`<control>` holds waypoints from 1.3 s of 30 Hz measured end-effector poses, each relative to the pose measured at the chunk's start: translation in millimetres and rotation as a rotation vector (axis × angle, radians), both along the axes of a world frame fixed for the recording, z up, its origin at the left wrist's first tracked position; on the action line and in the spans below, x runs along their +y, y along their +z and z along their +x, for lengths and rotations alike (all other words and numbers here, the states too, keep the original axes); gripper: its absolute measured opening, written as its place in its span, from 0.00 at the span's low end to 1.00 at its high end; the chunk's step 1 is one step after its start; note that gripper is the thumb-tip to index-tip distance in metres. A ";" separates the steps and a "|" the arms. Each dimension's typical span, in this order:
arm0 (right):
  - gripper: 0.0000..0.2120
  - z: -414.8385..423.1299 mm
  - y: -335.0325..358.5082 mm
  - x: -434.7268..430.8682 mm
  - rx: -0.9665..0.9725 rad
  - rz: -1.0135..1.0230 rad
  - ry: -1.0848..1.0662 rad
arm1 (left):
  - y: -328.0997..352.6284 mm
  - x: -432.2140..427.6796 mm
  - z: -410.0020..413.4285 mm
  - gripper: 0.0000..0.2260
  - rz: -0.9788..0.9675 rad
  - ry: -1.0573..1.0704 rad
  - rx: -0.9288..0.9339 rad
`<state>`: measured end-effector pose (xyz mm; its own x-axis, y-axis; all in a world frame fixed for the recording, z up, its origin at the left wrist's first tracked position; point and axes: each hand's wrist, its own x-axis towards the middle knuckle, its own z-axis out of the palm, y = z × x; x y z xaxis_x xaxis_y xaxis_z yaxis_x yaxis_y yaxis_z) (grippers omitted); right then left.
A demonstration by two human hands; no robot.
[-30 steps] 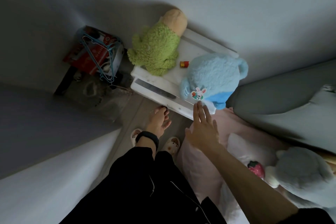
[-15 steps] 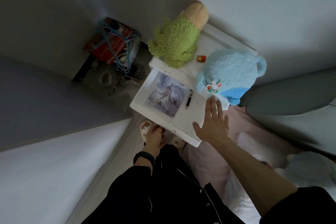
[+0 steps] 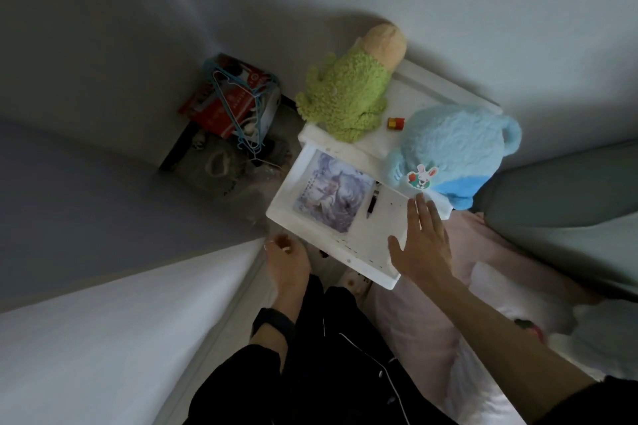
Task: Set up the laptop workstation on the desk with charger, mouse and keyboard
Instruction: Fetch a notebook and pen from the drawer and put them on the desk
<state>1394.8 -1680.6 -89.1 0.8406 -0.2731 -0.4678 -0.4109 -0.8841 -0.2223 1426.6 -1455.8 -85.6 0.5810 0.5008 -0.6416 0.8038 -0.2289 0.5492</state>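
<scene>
No laptop, charger, mouse or keyboard shows in the head view. A white nightstand (image 3: 426, 93) stands in the corner with its drawer (image 3: 326, 244) pulled out. Inside the drawer lie a printed picture sheet (image 3: 331, 200) and a dark pen (image 3: 372, 205). My right hand (image 3: 421, 245) lies flat with straight fingers over the drawer's right front corner. My left hand (image 3: 286, 260), blurred, hangs below the drawer's left front edge, apart from it and holding nothing; a dark band sits on its wrist.
A green plush (image 3: 348, 97), a blue plush (image 3: 452, 145) and a small red-and-yellow item (image 3: 395, 123) sit on the nightstand top. A red box with blue hangers (image 3: 231, 103) fills the floor corner on the left. Pink bedding (image 3: 414, 321) lies to the right, slippers (image 3: 352, 281) below the drawer.
The drawer went from closed to pulled well out. My left hand has let go of its front and dropped to the left. My right hand stays flat at the drawer's right side.
</scene>
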 end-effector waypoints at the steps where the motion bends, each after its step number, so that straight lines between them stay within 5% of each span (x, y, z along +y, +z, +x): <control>1: 0.34 -0.7 1.5 2.0 -0.067 0.031 -0.035 | 7.9 0.0 4.1 0.06 0.017 -0.036 -0.085; 5: 0.19 -3.6 -1.7 22.1 -0.153 0.212 -0.115 | 18.4 -11.7 39.8 0.06 -0.023 -0.363 -0.257; 9: 0.19 19.7 -28.7 40.5 -0.028 0.346 -0.323 | -17.7 -23.9 85.5 0.16 0.024 -0.710 -0.119; 21: 0.22 85.8 -104.4 42.0 0.025 0.170 -0.556 | -101.9 -28.3 114.9 0.34 0.345 -1.024 0.021; 28: 0.14 84.2 -99.5 56.6 0.187 0.155 -0.644 | -111.0 -26.1 113.7 0.29 0.464 -1.076 0.052; 39: 0.07 25.7 -22.8 42.0 0.279 0.790 -1.124 | -82.8 -20.5 148.6 0.10 0.126 -1.068 0.321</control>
<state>1420.4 -1638.5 -111.9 0.2059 -0.3193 -0.9250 -0.9190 0.2616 -0.2948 1575.1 -1476.3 -168.3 0.5677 -0.0834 -0.8190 0.2626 -0.9245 0.2761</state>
